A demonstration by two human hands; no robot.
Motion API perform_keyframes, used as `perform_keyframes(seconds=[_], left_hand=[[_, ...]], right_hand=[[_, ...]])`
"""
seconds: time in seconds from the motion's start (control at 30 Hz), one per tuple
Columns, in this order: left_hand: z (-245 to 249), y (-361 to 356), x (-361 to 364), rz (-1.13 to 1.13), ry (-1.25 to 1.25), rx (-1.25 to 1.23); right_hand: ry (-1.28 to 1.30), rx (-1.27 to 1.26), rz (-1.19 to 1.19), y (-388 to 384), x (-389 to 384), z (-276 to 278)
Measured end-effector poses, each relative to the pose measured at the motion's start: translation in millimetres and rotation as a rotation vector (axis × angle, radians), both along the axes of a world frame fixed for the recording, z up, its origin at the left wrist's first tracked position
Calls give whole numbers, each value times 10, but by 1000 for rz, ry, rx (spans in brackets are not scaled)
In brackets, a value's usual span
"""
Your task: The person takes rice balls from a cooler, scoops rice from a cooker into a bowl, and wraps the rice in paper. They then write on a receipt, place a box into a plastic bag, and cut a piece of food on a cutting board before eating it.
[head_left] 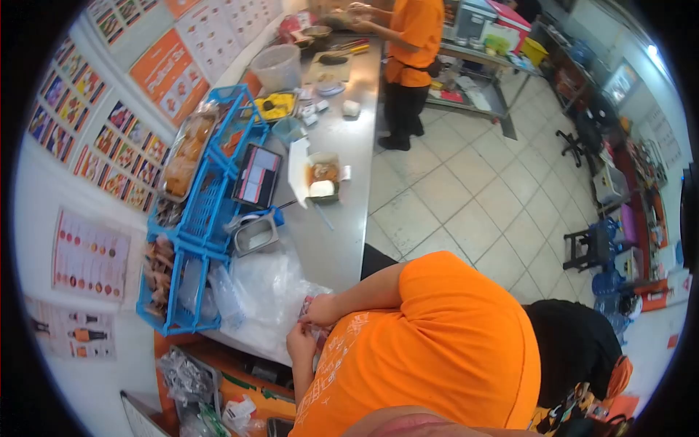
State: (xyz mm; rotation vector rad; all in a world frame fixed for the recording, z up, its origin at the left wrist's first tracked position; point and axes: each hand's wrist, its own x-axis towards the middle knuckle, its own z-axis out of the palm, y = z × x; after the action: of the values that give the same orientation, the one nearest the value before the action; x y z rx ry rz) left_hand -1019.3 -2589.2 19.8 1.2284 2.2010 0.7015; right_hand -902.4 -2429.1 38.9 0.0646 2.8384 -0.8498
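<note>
- Both hands meet at the near edge of the desk (342, 240). The right hand (318, 309) and left hand (297, 341) are closed, pinching a small packet (314, 329) between them.
- The packet is partly hidden; it shows some red, and I cannot tell whether it is open.
- Loose clear bags (266, 284) lie on the desk just beside the hands.
- Judged from this, the work is at an early stage. The packet is not yet set down, the food box (322, 180) further up the desk stands open with its lid raised, and nothing is bagged.
- A blue rack (207, 207) holds trays of fried food, and a co-worker (411, 51) stands at the far end.
- The wall posters (171, 73) and the white shirt print (338, 349) carry writing too small to read.
</note>
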Motion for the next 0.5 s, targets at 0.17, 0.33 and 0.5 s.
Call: perform_keyframes(seconds=[0.17,0.33,0.5], left_hand=[[-141,-84,-100,107,-113,-43],[-427,-194,-142,194,-234,54],[-903,-300,-339,329,-303,159]], right_hand=[[44,-22,78,-11,-32,-97],[3,-34,96,-11,-45,-114],[-74,138,202,-1,-79,-97]])
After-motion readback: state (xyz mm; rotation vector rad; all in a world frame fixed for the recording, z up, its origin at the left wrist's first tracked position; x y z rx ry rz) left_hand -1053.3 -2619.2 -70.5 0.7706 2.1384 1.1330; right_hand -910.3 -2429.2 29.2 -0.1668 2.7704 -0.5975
